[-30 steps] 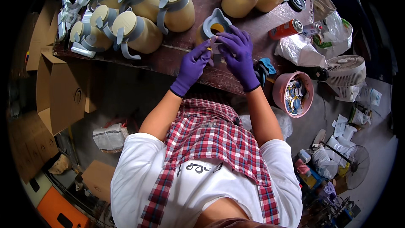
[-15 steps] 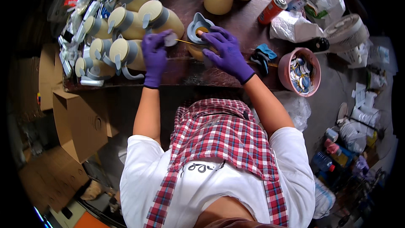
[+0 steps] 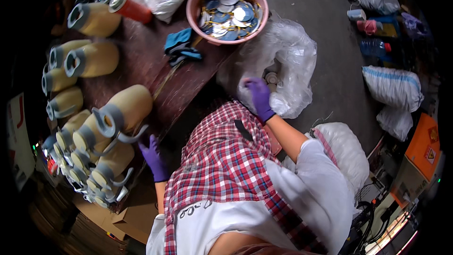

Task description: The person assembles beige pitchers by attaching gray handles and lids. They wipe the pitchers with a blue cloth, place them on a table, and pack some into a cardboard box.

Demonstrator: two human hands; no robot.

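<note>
Your right hand point(image 3: 258, 95) is down in the clear plastic bag point(image 3: 295, 61), fingers curled; can't tell what it grips. Left hand point(image 3: 152, 157) hangs open by the table edge point(image 3: 163, 115), holding nothing.

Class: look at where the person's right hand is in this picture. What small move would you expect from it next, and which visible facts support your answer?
Probably closing the right hand on one of the small round parts in the clear plastic bag and lifting it out. The hand is inside the bag's opening, fingers pointing down at the parts, while the left hand rests at the table edge.
</note>
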